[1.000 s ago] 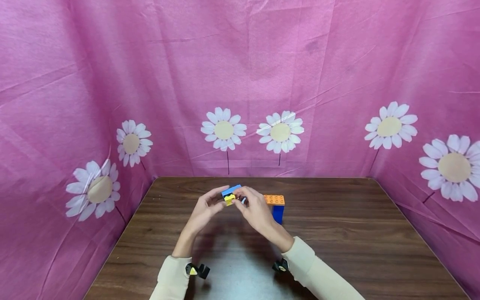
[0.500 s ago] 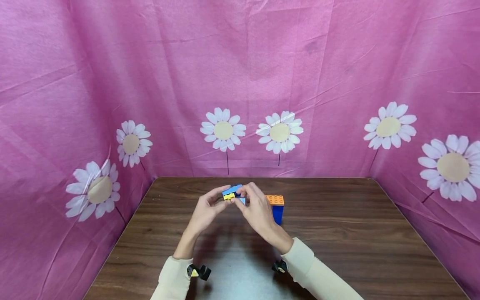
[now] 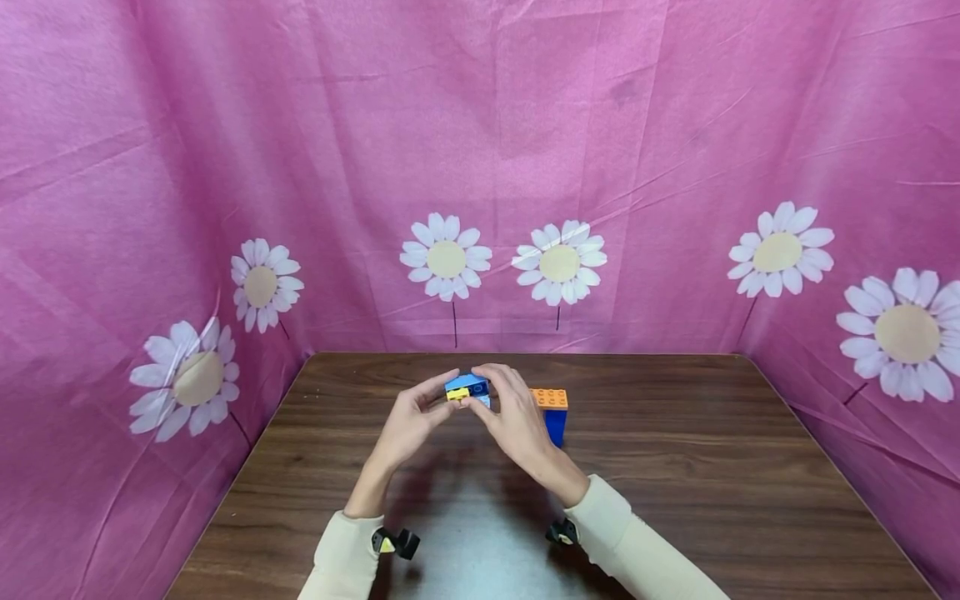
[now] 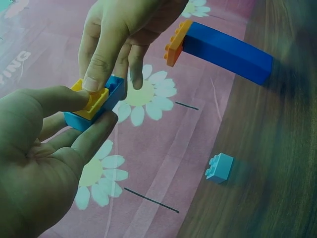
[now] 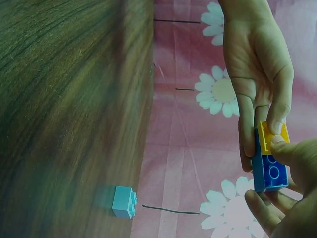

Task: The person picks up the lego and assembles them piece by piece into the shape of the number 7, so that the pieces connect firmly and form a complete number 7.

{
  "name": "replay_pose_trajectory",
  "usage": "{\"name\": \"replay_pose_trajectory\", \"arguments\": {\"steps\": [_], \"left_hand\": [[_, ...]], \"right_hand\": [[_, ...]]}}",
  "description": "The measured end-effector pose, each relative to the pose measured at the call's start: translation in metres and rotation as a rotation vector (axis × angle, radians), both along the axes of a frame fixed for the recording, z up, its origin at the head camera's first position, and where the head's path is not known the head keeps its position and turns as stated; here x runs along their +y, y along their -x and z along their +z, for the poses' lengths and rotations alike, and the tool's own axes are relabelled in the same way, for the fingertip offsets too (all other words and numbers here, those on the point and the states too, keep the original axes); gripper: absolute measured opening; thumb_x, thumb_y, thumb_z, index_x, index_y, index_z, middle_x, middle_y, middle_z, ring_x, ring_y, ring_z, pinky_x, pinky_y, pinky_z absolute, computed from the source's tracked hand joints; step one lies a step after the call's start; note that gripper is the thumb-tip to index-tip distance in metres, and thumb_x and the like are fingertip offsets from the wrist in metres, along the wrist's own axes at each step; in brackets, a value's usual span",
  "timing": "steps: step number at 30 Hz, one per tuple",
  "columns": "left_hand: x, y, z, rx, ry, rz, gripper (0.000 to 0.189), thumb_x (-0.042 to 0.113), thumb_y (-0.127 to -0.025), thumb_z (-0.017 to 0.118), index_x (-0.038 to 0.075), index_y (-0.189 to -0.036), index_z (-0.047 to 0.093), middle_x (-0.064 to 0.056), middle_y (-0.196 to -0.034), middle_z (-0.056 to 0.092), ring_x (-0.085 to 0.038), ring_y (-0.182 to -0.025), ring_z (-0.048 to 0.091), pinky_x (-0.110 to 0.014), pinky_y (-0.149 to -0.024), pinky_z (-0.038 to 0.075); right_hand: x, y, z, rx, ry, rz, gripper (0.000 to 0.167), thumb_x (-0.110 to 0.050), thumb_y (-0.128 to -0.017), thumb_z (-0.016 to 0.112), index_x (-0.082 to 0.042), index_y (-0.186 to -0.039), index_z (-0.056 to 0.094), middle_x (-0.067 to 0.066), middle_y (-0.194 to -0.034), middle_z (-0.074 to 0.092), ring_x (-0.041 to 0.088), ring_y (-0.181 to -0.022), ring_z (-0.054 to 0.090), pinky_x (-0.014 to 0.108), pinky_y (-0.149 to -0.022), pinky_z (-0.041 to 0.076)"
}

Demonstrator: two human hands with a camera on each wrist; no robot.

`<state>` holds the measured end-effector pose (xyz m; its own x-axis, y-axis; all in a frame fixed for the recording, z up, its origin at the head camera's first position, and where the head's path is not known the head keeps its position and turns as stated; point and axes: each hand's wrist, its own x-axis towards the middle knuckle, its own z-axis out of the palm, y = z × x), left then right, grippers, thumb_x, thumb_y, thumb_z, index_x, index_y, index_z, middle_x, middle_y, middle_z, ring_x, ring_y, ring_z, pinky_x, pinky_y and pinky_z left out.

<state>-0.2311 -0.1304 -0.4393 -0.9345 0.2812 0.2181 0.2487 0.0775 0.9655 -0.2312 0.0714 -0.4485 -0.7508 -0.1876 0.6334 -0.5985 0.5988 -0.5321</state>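
Above the table, both hands hold a blue building brick (image 5: 273,177) with its hollow underside showing, and a yellow brick (image 5: 265,139) lies against one end of that underside. My left hand (image 3: 408,421) grips the pair, thumb on the yellow brick and fingers along the blue one's far side. My right hand (image 3: 517,425) has its thumb tip on the yellow brick too, beside the left thumb, with its fingers around the blue brick's other end. Part of the yellow brick is hidden under the thumbs.
A light blue brick (image 4: 220,167) stands on the wooden table (image 3: 675,467) beyond the hands. Just right of the right hand rises a dark blue block stack (image 4: 228,52) topped by an orange studded brick (image 3: 551,398). Pink flowered cloth (image 3: 495,125) surrounds the table.
The blue and yellow bricks have tilted in the hands. My right fingers have shifted up along the blue brick, uncovering more of its underside. The stack stays put.
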Motion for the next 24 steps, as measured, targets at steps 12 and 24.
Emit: {"name": "replay_pose_trajectory", "arguments": {"steps": [12, 24], "left_hand": [[0.0036, 0.0021, -0.0006, 0.031, 0.067, 0.054, 0.048, 0.005, -0.1, 0.072, 0.004, -0.147, 0.062, -0.019, -0.136, 0.072, -0.008, -0.103, 0.073, -0.023, -0.087, 0.061], [0.0057, 0.0009, 0.0023, 0.029, 0.074, 0.059, 0.045, 0.005, -0.101, 0.071, 0.004, -0.145, 0.064, -0.02, -0.131, 0.074, -0.008, -0.098, 0.073, -0.024, -0.086, 0.061]], "right_hand": [[0.0002, 0.0008, -0.0015, -0.053, 0.015, 0.022, 0.044, -0.027, -0.098, 0.079, -0.007, -0.136, 0.068, 0.01, -0.131, 0.069, 0.02, -0.098, 0.074, 0.035, -0.081, 0.064], [0.0026, -0.0013, 0.0027, -0.094, 0.024, 0.031, 0.042, -0.028, -0.098, 0.078, -0.009, -0.134, 0.067, 0.01, -0.126, 0.068, 0.019, -0.095, 0.071, 0.038, -0.08, 0.063]]}}
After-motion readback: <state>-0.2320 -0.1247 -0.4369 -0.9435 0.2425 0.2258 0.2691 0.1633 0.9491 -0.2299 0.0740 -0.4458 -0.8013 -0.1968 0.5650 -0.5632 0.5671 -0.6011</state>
